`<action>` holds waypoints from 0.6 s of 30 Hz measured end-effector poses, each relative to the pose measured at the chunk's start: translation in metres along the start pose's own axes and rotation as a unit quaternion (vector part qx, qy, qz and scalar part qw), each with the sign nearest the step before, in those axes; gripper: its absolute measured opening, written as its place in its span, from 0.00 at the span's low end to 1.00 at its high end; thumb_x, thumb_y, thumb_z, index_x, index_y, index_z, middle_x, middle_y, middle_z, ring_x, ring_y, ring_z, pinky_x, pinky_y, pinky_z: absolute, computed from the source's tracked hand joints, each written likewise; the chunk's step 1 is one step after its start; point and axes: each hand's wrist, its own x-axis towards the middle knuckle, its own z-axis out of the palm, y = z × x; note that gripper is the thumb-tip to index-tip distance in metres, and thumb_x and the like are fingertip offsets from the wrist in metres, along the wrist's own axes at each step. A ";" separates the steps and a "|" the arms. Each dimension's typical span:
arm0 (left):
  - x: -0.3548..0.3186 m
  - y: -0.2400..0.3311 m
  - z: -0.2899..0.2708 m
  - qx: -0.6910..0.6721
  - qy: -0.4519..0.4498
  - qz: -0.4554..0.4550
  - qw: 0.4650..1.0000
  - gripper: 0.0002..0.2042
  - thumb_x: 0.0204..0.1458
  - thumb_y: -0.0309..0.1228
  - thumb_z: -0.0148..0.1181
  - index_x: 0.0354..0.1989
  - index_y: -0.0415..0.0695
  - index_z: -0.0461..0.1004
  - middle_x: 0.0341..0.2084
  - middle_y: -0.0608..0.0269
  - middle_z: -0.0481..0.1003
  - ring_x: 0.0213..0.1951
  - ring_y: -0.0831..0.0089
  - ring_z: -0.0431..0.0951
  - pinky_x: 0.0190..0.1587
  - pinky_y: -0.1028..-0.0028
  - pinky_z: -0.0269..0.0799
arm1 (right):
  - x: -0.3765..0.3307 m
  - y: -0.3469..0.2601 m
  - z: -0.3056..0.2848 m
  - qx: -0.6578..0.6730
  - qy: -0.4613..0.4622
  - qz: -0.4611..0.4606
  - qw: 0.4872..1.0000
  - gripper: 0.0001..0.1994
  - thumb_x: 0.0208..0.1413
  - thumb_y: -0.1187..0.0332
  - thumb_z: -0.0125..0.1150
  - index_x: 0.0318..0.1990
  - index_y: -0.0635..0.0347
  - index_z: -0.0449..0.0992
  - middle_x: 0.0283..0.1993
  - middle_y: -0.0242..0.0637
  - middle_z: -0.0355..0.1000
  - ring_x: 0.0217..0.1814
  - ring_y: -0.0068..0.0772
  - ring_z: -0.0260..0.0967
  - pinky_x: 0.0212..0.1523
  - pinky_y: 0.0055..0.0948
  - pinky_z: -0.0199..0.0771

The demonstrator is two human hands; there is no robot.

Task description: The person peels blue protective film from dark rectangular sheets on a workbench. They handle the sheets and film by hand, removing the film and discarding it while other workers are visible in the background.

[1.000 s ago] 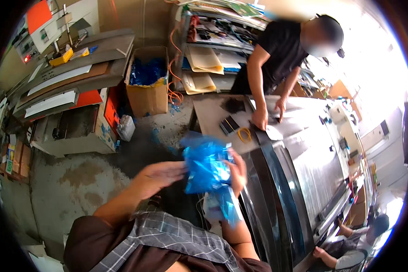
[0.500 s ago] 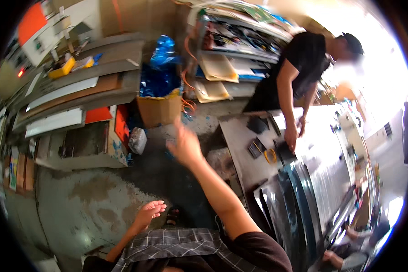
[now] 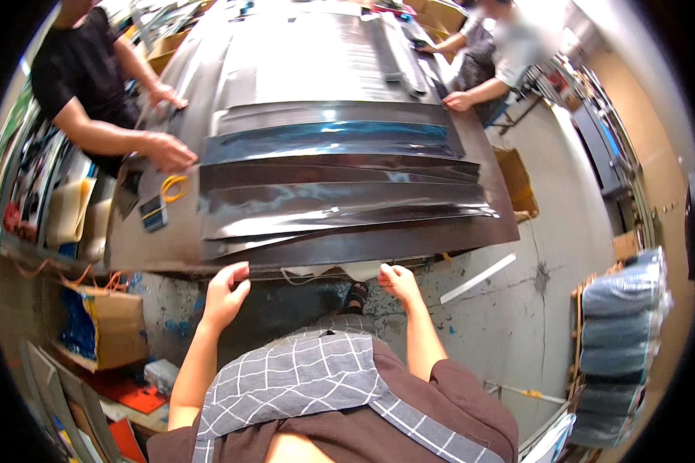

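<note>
Dark glossy sheets lie stacked on table, just beyond both hands; left hand fingers curl onto near edge, right hand fingers pinch it, likely squaring the stack.

left hand fingers under sheet edge (hidden) | far person's head cut off

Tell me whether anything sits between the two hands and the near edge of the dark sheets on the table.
Nothing visible does. The left hand and right hand are both already at the near edge of the dark sheets, with no object between. The scissors with yellow handles lie off to the left.
</note>
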 end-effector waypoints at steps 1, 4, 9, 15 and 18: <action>0.040 0.018 0.031 0.067 0.015 0.063 0.996 0.17 0.51 0.24 0.60 0.51 0.35 0.75 0.43 0.53 0.79 0.45 0.66 0.79 0.51 0.70 0.72 | 0.000 0.005 -0.019 0.096 0.058 0.013 0.994 0.23 0.58 0.46 0.62 0.42 0.59 0.77 0.39 0.34 0.79 0.40 0.27 0.76 0.38 0.25 0.72; 0.131 0.086 0.119 0.126 -0.014 0.212 0.969 0.15 0.52 0.26 0.61 0.49 0.39 0.77 0.42 0.51 0.79 0.47 0.56 0.78 0.52 0.67 0.71 | 0.009 0.001 -0.060 0.234 0.068 0.023 0.970 0.29 0.57 0.43 0.62 0.46 0.65 0.75 0.41 0.41 0.77 0.41 0.33 0.78 0.40 0.31 0.79; 0.256 0.132 0.264 0.278 -0.054 0.318 0.905 0.24 0.51 0.29 0.63 0.58 0.43 0.71 0.54 0.47 0.73 0.58 0.52 0.70 0.61 0.62 0.66 | 0.050 -0.049 -0.131 0.276 0.003 0.030 0.961 0.40 0.58 0.38 0.56 0.57 0.74 0.66 0.51 0.55 0.74 0.49 0.43 0.77 0.44 0.37 0.81; 0.305 0.124 0.341 0.347 -0.073 0.332 0.874 0.18 0.48 0.30 0.63 0.50 0.44 0.75 0.41 0.55 0.76 0.49 0.55 0.74 0.53 0.59 0.70 | 0.091 -0.059 -0.155 0.333 -0.008 0.079 0.940 0.32 0.56 0.45 0.63 0.50 0.71 0.71 0.43 0.54 0.77 0.44 0.45 0.79 0.41 0.39 0.83; 0.289 0.137 0.343 0.339 -0.096 0.315 0.881 0.10 0.47 0.32 0.65 0.38 0.47 0.77 0.32 0.60 0.75 0.38 0.57 0.78 0.40 0.60 0.75 | 0.099 -0.052 -0.149 0.394 -0.029 0.087 0.914 0.21 0.58 0.53 0.64 0.46 0.64 0.75 0.40 0.44 0.78 0.42 0.40 0.78 0.45 0.40 0.82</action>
